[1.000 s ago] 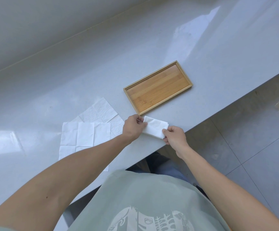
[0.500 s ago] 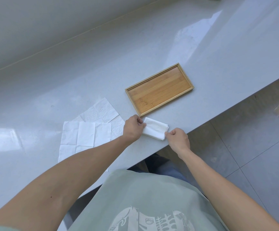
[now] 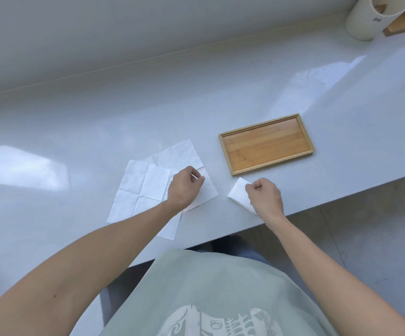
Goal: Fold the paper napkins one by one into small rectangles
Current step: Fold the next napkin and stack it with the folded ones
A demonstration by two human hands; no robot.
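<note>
So since half a second earlier the left hand (image 3: 184, 187) had let go of the folded napkin (image 3: 239, 194) and gone over to the pile of flat napkins (image 3: 145, 187), on the far side of that little rectangle from the wooden tray (image 3: 266, 144). The right hand (image 3: 265, 196) stayed put, resting on the folded one, which sat just in front of the tray's near left corner, close to the edge of the counter (image 3: 220, 76). Whether it was actually gripping or just pressing down, I couldn't tell, its fingers were curled in loosely and hid the contact.

The left hand's fingertips (image 3: 200, 179) were pinched together on a raised corner of the top sheet in the pile, on the side nearest the tray.

Handling-wise, I'd guess these were about as light and floppy as it gets: thin, soft tissue, no stiffness, easy to tear or crumple, and liable to drag a neighbour along since the sheets overlapped. A corner or edge pinch looked like the right place to grab, peeling one layer up rather than pushing flat.

Looks: plain white, faintly embossed, with crease lines dividing each open sheet into squares. The pile was a messy fan of a few overlapping sheets; the finished one was a neat small rectangle, tray still holding nothing
</note>
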